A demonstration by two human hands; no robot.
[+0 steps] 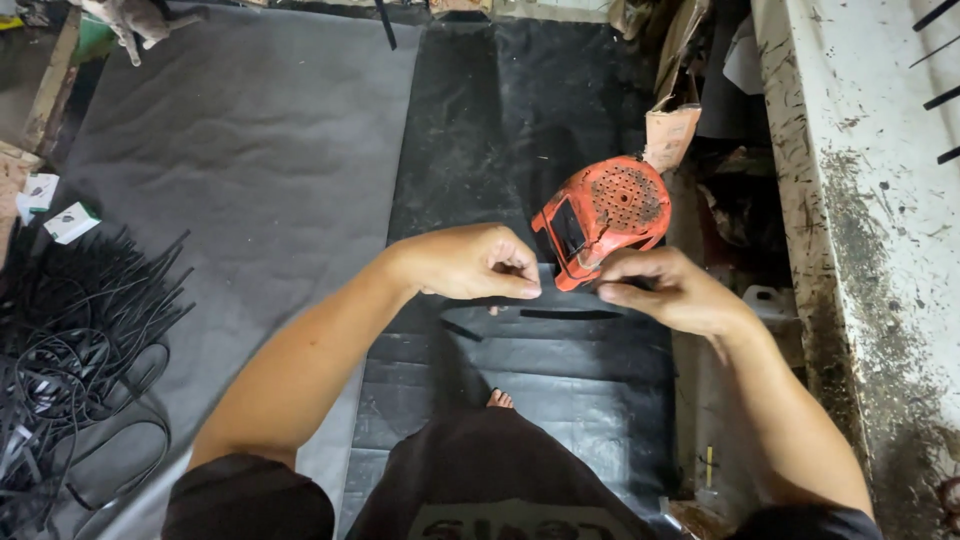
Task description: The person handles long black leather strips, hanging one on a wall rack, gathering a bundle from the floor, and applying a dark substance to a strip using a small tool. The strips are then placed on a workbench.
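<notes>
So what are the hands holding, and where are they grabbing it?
Both hands pinch the near end of a black rubber sheet: the left hand and the right hand grip its edge with their fingertips, beside an orange tool housing.

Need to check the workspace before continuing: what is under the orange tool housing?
The orange tool housing rests on a black sheet, by the left hand and right hand. The sheet directly beneath it is hidden.
</notes>
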